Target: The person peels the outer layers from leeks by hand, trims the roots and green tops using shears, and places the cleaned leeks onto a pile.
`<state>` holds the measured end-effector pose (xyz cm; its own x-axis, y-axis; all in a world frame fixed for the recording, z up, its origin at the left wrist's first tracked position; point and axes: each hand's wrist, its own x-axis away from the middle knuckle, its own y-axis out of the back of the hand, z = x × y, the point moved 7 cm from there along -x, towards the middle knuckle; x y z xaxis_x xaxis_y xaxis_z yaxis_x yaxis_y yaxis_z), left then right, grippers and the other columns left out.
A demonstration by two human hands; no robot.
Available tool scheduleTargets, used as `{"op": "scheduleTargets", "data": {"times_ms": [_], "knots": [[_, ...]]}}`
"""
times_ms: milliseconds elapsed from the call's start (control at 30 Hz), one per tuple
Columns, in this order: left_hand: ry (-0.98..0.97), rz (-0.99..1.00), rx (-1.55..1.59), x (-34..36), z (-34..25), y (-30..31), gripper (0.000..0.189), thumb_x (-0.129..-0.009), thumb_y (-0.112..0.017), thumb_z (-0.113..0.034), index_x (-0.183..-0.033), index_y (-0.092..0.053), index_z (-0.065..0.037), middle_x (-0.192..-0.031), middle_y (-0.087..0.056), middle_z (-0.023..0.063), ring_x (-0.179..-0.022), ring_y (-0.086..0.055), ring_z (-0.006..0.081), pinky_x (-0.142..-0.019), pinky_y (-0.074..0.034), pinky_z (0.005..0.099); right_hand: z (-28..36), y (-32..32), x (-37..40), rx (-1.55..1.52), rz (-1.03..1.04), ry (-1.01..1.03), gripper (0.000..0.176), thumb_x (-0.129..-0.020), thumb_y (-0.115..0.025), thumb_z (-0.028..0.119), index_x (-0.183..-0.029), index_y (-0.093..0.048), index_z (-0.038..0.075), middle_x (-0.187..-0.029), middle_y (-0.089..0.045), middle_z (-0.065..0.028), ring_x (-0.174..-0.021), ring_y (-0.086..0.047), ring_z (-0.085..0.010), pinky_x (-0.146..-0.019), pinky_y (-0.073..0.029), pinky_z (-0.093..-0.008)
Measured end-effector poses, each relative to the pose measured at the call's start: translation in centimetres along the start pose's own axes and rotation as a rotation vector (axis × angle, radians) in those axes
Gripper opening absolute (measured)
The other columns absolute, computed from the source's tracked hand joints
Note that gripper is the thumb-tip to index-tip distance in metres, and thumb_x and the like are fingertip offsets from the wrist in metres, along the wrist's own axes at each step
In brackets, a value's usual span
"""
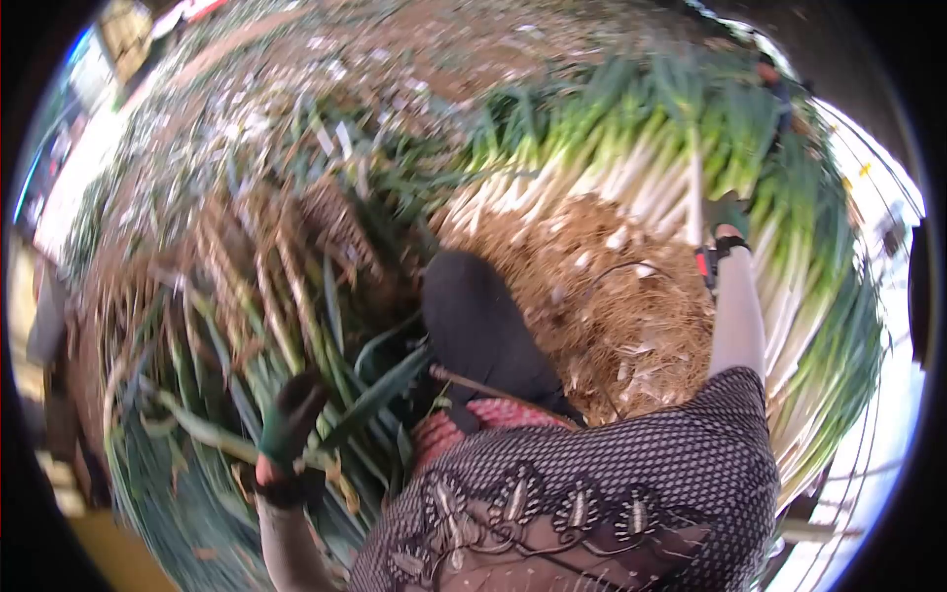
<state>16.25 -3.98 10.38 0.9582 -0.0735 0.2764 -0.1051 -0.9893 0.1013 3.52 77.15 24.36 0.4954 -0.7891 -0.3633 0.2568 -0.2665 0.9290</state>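
Note:
My left hand (294, 414), in a dark and green glove, is over the untrimmed green onions (281, 286) on the left, its fingers raised and slightly apart. These onions have soil-brown lower stalks and long dark green leaves. My right hand (728, 215), also gloved, reaches out to the bank of cleaned green onions (621, 173) on the right, fingers bent at one long white stalk (695, 183). Its fingertips are partly hidden. The cleaned onions lie side by side, white ends inward and green tops outward.
A mound of brown roots and peelings (631, 306) lies between the cleaned onions and my dark-covered leg (478, 311). A thin brown rod (503, 393) crosses my lap. Scattered leaves and scraps (326, 69) cover the ground ahead. Another person (774, 84) shows at the far right.

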Motion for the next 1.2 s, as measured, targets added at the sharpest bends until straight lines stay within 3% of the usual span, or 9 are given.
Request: {"op": "scheduleTargets", "data": {"times_ms": [100, 233, 367, 567, 733, 833, 1000, 1100, 1200], "knots": [[-0.018, -0.035, 0.006, -0.1, -0.4, -0.1, 0.042, -0.093, -0.068, -0.021, -0.126, -0.056, 0.002, -0.109, -0.066, 0.0074, -0.099, -0.061, 0.0129, -0.087, -0.049, 0.0271, 9.4, 6.6, 7.6, -0.138, -0.231, 0.513, 0.059, -0.087, -0.063, 0.040, -0.134, -0.051, 0.006, -0.137, -0.050, -0.0213, -0.124, -0.050, -0.0405, -0.100, -0.045, -0.0460], [0.012, -0.005, -0.155, -0.1, -0.4, -1.4, 0.040, -0.094, -0.065, -0.022, -0.126, -0.057, 0.001, -0.109, -0.066, 0.0056, -0.099, -0.060, 0.0117, -0.087, -0.048, 0.0273, 21.7, 1.7, 23.7, -0.993, 0.639, 1.019, 0.043, -0.097, -0.060, 0.030, -0.133, -0.057, 0.007, -0.129, -0.062, -0.0121, -0.118, -0.059, -0.0190, -0.103, -0.045, -0.0300], [0.091, -0.036, -0.075, 0.7, 1.3, -2.4, 0.042, -0.093, -0.066, -0.024, -0.125, -0.056, 0.001, -0.102, -0.064, 0.0035, -0.091, -0.059, 0.0100, -0.079, -0.048, 0.0259, 27.0, -1.0, 47.2, -0.607, 1.013, 1.498, 0.042, -0.089, -0.058, 0.033, -0.114, -0.059, 0.000, -0.113, -0.064, -0.0250, -0.107, -0.061, -0.0433, -0.093, -0.048, -0.0479], [-0.056, -0.223, -0.431, 3.5, 1.4, -1.3, 0.050, -0.084, -0.074, -0.027, -0.123, -0.058, 0.000, -0.107, -0.068, 0.0137, -0.098, -0.065, 0.0250, -0.085, -0.051, 0.0357, 27.8, -14.8, 58.6, -0.272, 1.613, 0.675, 0.078, -0.082, -0.065, 0.055, -0.121, -0.055, -0.012, -0.114, -0.063, -0.0275, -0.107, -0.062, -0.0371, -0.088, -0.048, -0.0455], [-0.043, -0.106, -1.206, 1.9, 1.8, -6.6, 0.048, -0.078, -0.073, -0.027, -0.121, -0.060, -0.010, -0.103, -0.068, 0.0118, -0.096, -0.064, 0.0352, -0.087, -0.050, 0.0466, 27.0, -24.3, 62.6, -0.064, 1.170, 0.721, 0.096, -0.077, -0.068, 0.061, -0.131, -0.046, -0.016, -0.132, -0.052, -0.0329, -0.121, -0.056, -0.0393, -0.102, -0.043, -0.0423], [0.106, -0.007, -1.186, 1.0, 3.6, -7.3, 0.035, -0.083, -0.069, -0.028, -0.115, -0.066, -0.014, -0.090, -0.070, 0.0098, -0.080, -0.066, 0.0339, -0.075, -0.053, 0.0436, 25.6, -22.6, 61.2, -0.150, 1.460, 0.667, 0.106, -0.075, -0.066, 0.058, -0.143, -0.024, -0.010, -0.146, -0.035, -0.0354, -0.138, -0.038, -0.0402, -0.114, -0.029, -0.0443], [0.161, -0.376, -0.607, 3.7, 0.2, 0.2, 0.029, -0.089, -0.066, -0.026, -0.111, -0.070, -0.009, -0.079, -0.071, 0.0062, -0.067, -0.066, 0.0178, -0.066, -0.051, 0.0315, 24.1, -11.8, 58.2, -0.519, 1.695, 0.487, 0.067, -0.083, -0.064, 0.042, -0.123, -0.047, -0.008, -0.108, -0.063, -0.0227, -0.088, -0.067, -0.0322, -0.074, -0.057, -0.0416], [-0.096, -0.588, -0.132, 6.7, -1.8, 5.8, 0.023, -0.092, -0.061, -0.012, -0.111, -0.070, -0.004, -0.081, -0.069, 0.0024, -0.069, -0.058, 0.0049, -0.062, -0.044, 0.0199, 21.6, -8.6, 57.2, -0.650, 1.614, 0.623, 0.052, -0.082, -0.068, 0.035, -0.113, -0.051, -0.004, -0.092, -0.063, -0.0137, -0.074, -0.065, -0.0230, -0.057, -0.054, -0.0325], [0.064, -0.640, -0.003, 9.2, -4.9, 6.8, 0.027, -0.089, -0.060, -0.009, -0.114, -0.068, -0.001, -0.083, -0.069, 0.0017, -0.068, -0.056, 0.0047, -0.060, -0.041, 0.0179, 19.6, -11.1, 58.8, -0.690, 2.209, 0.266, 0.023, -0.087, -0.065, 0.021, -0.106, -0.061, 0.009, -0.076, -0.057, -0.0003, -0.059, -0.052, -0.0068, -0.041, -0.036, -0.0192]]}}
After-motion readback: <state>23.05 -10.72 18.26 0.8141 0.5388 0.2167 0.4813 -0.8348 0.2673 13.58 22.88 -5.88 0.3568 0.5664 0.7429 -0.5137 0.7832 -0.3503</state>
